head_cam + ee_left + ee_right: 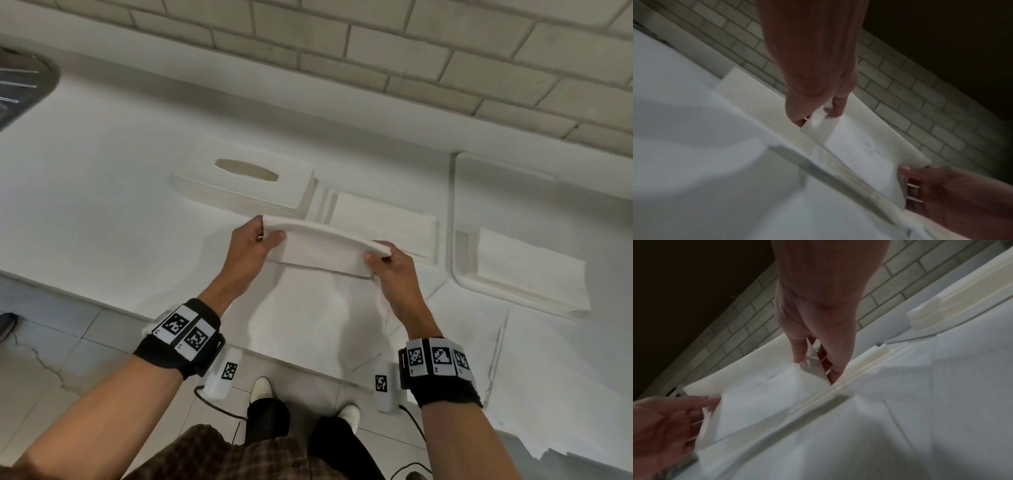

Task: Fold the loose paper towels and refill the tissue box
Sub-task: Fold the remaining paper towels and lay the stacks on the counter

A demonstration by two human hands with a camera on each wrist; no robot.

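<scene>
A white paper towel hangs folded over between both hands above the counter, its fold line uppermost. My left hand pinches its left end between thumb and fingers; my right hand pinches its right end. The left wrist view shows the towel held at both ends, and so does the right wrist view of the towel. The white woven tissue box with its oval slot lies on the counter just behind the left hand. A stack of folded towels lies right of the box.
A white tray at the right holds another stack of folded towels. Loose unfolded towels drape over the counter's front edge. A sink corner is far left. A tiled wall backs the counter.
</scene>
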